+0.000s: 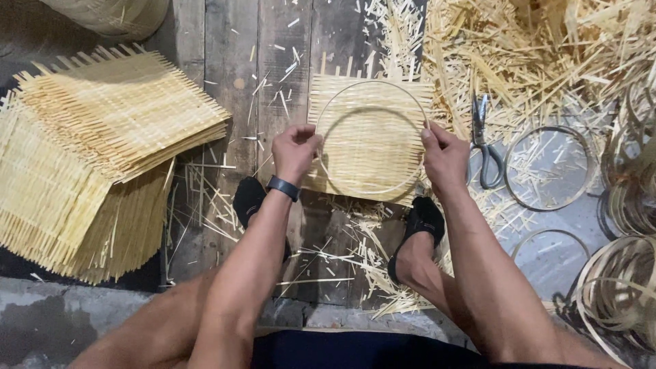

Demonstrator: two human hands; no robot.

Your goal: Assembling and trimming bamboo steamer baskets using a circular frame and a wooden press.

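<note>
The person is sitting with both feet on the plank floor point(273, 68), pinning the near edge of a woven mat point(372, 140). The left hand point(295, 152) is pinching the left side of a thin hoop point(372, 85), and the right hand point(444, 156) is gripping its right side, both closed on it. The hoop is lying over the mat, seemingly being pressed in; the mat's edges are standing untrimmed. Scissors point(482, 140) are lying untouched just right. A stack of mats point(102, 157) is waiting at the left, spare hoops point(547, 167) at the right.
</note>
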